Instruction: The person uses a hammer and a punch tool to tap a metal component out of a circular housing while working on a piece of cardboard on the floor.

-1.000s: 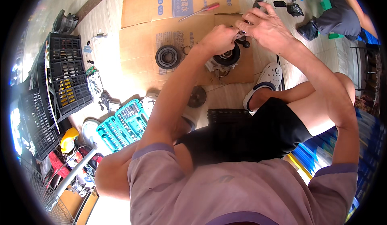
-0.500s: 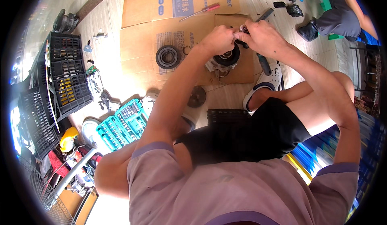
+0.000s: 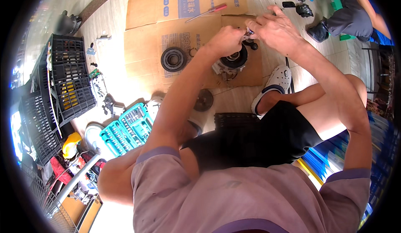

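My left hand (image 3: 229,41) is closed at the upper edge of a metal machine part with a black round pulley (image 3: 234,59), which stands on flattened cardboard. A small shiny metal piece (image 3: 249,31) shows between my two hands; its kind is hard to make out. My right hand (image 3: 277,30) meets it with thumb and fingertips, its other fingers raised. Below that hand's fingertips a black knob-like end (image 3: 252,45) sticks out. Left of the machine part lies a separate black grooved pulley ring (image 3: 173,59).
A red-handled screwdriver (image 3: 215,9) lies on the cardboard (image 3: 144,45). Nearer me are a metal disc (image 3: 203,100) and an open teal socket set (image 3: 127,128). Black crates (image 3: 71,78) stand at left. A seated person's leg (image 3: 351,22) is at far right.
The dark tool handles beside my right hand are no longer visible there. My right hand has lifted and opened its upper fingers; my left hand has barely moved.
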